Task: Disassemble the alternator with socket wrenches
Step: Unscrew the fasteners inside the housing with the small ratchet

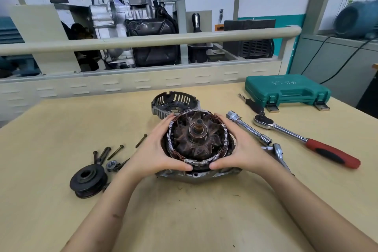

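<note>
The opened alternator stands in the middle of the table, its stator ring point(222, 150) of copper windings around the rusty rotor point(197, 139) with the shaft pointing up. Its front housing point(196, 176) lies underneath. My left hand point(157, 149) curls round the stator's left side and my right hand point(239, 147) round its right side, thumbs at the near rim. The removed rear housing point(176, 101) lies just behind. A red-handled ratchet point(302, 140) and a chrome socket extension point(248, 127) lie to the right.
The black pulley point(88, 180), a nut point(111, 164) and several long bolts point(115, 152) lie at the left. A green tool case point(286, 90) sits at the back right, a small black driver point(250, 103) beside it. Another ratchet head point(278, 150) lies by my right wrist.
</note>
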Tool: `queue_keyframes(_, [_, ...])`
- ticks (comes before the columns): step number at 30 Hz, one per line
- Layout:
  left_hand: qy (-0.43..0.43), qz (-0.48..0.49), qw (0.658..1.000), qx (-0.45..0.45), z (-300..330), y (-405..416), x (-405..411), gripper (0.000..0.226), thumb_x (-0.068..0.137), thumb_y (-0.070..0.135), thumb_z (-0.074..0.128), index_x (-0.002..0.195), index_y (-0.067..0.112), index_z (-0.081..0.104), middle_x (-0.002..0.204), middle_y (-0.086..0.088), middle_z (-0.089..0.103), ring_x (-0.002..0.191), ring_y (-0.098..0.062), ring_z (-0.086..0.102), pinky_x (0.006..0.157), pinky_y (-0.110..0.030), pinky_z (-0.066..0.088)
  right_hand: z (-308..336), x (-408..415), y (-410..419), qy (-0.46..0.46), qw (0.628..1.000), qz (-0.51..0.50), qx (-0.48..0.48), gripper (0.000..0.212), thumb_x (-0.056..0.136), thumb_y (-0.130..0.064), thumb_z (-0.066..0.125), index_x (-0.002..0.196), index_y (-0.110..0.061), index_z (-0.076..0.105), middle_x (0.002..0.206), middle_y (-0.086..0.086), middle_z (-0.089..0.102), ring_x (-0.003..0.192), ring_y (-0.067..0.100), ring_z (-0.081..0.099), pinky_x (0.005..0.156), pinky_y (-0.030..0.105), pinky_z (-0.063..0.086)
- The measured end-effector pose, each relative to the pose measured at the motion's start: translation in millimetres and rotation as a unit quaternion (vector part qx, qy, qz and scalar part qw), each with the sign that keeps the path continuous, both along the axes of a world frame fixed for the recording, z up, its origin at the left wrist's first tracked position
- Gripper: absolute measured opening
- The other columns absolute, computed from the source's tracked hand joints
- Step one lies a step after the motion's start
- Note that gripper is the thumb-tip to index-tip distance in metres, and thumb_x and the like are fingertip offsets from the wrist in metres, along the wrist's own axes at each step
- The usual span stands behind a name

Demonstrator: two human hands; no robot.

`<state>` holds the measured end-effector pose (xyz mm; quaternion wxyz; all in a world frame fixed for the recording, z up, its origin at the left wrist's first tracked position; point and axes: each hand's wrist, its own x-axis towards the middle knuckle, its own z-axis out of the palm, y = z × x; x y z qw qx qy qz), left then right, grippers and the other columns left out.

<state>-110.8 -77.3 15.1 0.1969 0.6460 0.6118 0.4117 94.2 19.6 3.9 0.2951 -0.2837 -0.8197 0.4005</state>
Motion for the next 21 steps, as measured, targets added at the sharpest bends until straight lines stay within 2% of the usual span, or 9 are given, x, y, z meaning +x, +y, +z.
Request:
queue_keyframes(2, [-0.017, 0.003, 1.000, 0.006, 1, -1, 2, 0.112, 0.030, 0.050, 0.081, 0.129, 0.050, 0.029, 0.145, 0.020, 0.029, 0.132, 0.010, 0.024, 0.110, -0.015, 0.021, 2, 1, -1, 0.012, 1.000, 0.008, -0.013, 0.115, 0.039, -0.035, 0.086, 0.139, -0.033, 0.030, 0.138, -0.017, 0.041, 0.127, -0.004, 0.037, 0.110, 0.030, 0.030])
queue_keyframes(4, [-0.043, 0.007, 0.999, 0.010, 4, -2, 3, 0.120, 0.030, 0.046, 0.083, 0.138, 0.037, 0.032, 0.145, 0.015, 0.034, 0.133, 0.001, 0.030, 0.113, -0.031, 0.026, 6, 0, -3, 0.041, 0.999, 0.017, -0.022, 0.114, 0.037, -0.037, 0.086, 0.138, -0.032, 0.033, 0.136, -0.019, 0.044, 0.123, -0.008, 0.040, 0.108, 0.026, 0.034])
queue_keyframes(6, [-0.069, 0.002, 0.998, 0.014, 8, -4, 2, 0.121, 0.030, 0.043, 0.085, 0.139, 0.032, 0.033, 0.142, 0.011, 0.039, 0.131, -0.003, 0.036, 0.110, -0.036, 0.031, 12, -1, -6, 0.072, 0.997, 0.021, -0.022, 0.112, 0.038, -0.040, 0.083, 0.139, -0.025, 0.035, 0.135, -0.014, 0.047, 0.125, -0.002, 0.043, 0.106, 0.029, 0.037])
queue_keyframes(8, [-0.090, -0.009, 0.996, 0.025, 10, -6, 2, 0.115, 0.032, 0.041, 0.086, 0.136, 0.034, 0.037, 0.137, 0.013, 0.046, 0.127, -0.001, 0.041, 0.106, -0.027, 0.036, 16, -1, -8, 0.092, 0.995, 0.026, -0.014, 0.110, 0.041, -0.041, 0.083, 0.139, -0.023, 0.036, 0.133, -0.012, 0.050, 0.124, 0.004, 0.045, 0.105, 0.033, 0.039])
queue_keyframes(10, [-0.091, -0.023, 0.995, 0.037, 12, -7, 4, 0.102, 0.035, 0.039, 0.085, 0.127, 0.043, 0.042, 0.127, 0.025, 0.052, 0.119, 0.007, 0.046, 0.094, -0.010, 0.039, 20, 1, -10, 0.093, 0.995, 0.027, -0.004, 0.108, 0.042, -0.041, 0.083, 0.138, -0.025, 0.037, 0.132, -0.015, 0.051, 0.124, 0.003, 0.046, 0.105, 0.035, 0.039])
queue_keyframes(12, [-0.086, -0.026, 0.995, 0.042, 16, -9, 7, 0.095, 0.037, 0.037, 0.084, 0.122, 0.045, 0.044, 0.121, 0.031, 0.054, 0.115, 0.010, 0.048, 0.086, -0.003, 0.038, 24, 2, -11, 0.095, 0.995, 0.032, 0.000, 0.109, 0.041, -0.041, 0.084, 0.138, -0.025, 0.037, 0.132, -0.015, 0.050, 0.125, 0.004, 0.045, 0.106, 0.036, 0.038])
queue_keyframes(14, [-0.098, -0.023, 0.994, 0.050, 22, -10, 7, 0.097, 0.036, 0.037, 0.084, 0.124, 0.042, 0.044, 0.121, 0.029, 0.055, 0.116, 0.008, 0.049, 0.089, -0.006, 0.039, 31, 2, -11, 0.101, 0.994, 0.040, 0.007, 0.103, 0.042, -0.040, 0.084, 0.135, -0.028, 0.041, 0.128, -0.016, 0.054, 0.122, 0.004, 0.048, 0.104, 0.033, 0.039])
queue_keyframes(18, [-0.095, -0.027, 0.992, 0.079, 44, -15, 2, 0.094, 0.038, 0.034, 0.083, 0.124, 0.037, 0.047, 0.120, 0.021, 0.060, 0.115, 0.000, 0.053, 0.091, -0.014, 0.043, 65, -1, -22, 0.109, 0.992, 0.047, 0.046, 0.078, 0.046, -0.038, 0.082, 0.115, -0.051, 0.049, 0.115, -0.025, 0.060, 0.111, -0.004, 0.055, 0.086, 0.009, 0.042])
queue_keyframes(21, [-0.094, -0.026, 0.991, 0.090, 59, -30, -7, 0.092, 0.039, 0.034, 0.082, 0.125, 0.036, 0.047, 0.120, 0.019, 0.060, 0.114, -0.001, 0.054, 0.087, -0.012, 0.043, 86, -9, -36, 0.111, 0.990, 0.062, 0.060, 0.076, 0.049, -0.034, 0.083, 0.116, -0.047, 0.051, 0.113, -0.024, 0.062, 0.107, -0.005, 0.057, 0.082, 0.006, 0.042])
